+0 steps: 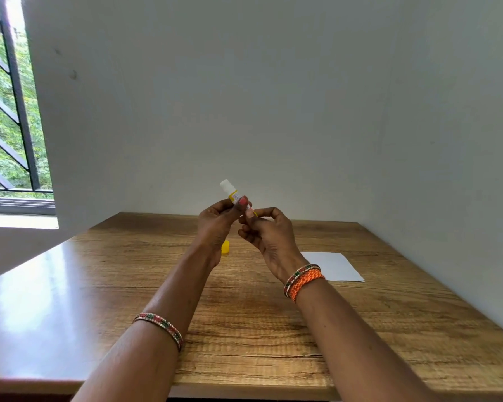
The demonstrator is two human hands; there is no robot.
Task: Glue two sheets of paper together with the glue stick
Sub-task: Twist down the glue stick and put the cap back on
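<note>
I hold an uncapped glue stick (pixel 230 191) up above the table, its white tip pointing up and to the left. My left hand (pixel 218 224) grips its yellow body from the left. My right hand (pixel 266 233) pinches its lower end between thumb and fingers. Its yellow cap (pixel 225 247) lies on the wooden table (pixel 244 314) behind my left wrist, partly hidden. White paper (pixel 336 266) lies flat on the table to the right of my right wrist; I cannot tell whether it is one sheet or two stacked.
A white wall stands close behind and to the right of the table. A barred window (pixel 9 111) is at the far left. The table's front edge (pixel 244 390) runs under my forearms.
</note>
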